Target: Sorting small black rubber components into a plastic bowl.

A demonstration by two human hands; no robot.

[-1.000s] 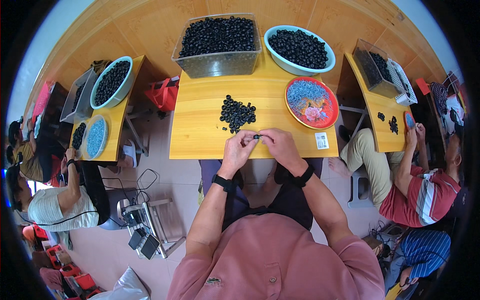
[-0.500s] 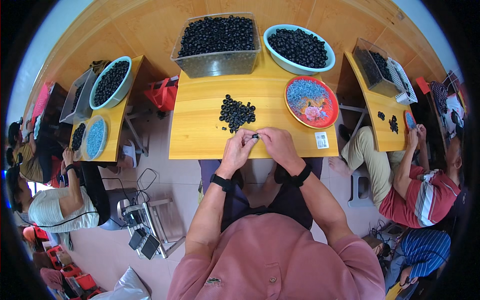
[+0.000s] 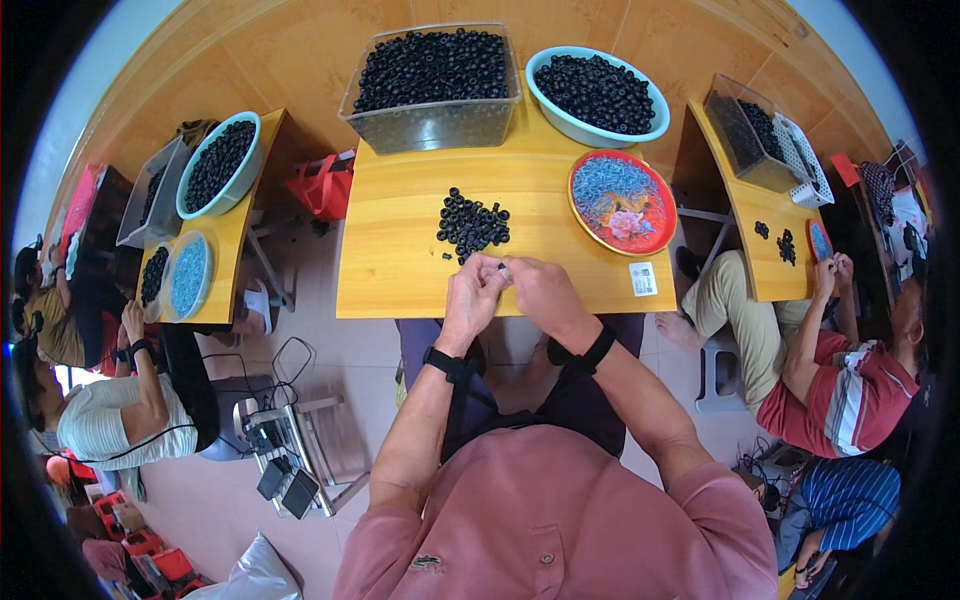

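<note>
A small dark ring (image 3: 503,269) sits pinched between the fingertips of both hands, just on the near side of the loose pile of black rings (image 3: 472,222) that lies on the yellow wooden table (image 3: 400,260). The left hand (image 3: 472,295) closes on the ring from the pile's near left, fingers curled and tips pressed to it; the right hand (image 3: 540,292) meets it from the near right, likewise curled and gripping the same piece, so the two hands touch at the fingertips right above the table's near edge. Each wrist wears a black band. Beyond the pile, at the far edge of the table, stands a clear plastic tub (image 3: 432,125) heaped with black rings, and to the far right of the pile a light blue basin (image 3: 596,128) holds more of them. Right of the pile, nearer than the basin, lies a red-rimmed plate (image 3: 622,201) of small pale blue pieces. A small white label (image 3: 643,278) lies on the table near right of the pile.
</note>
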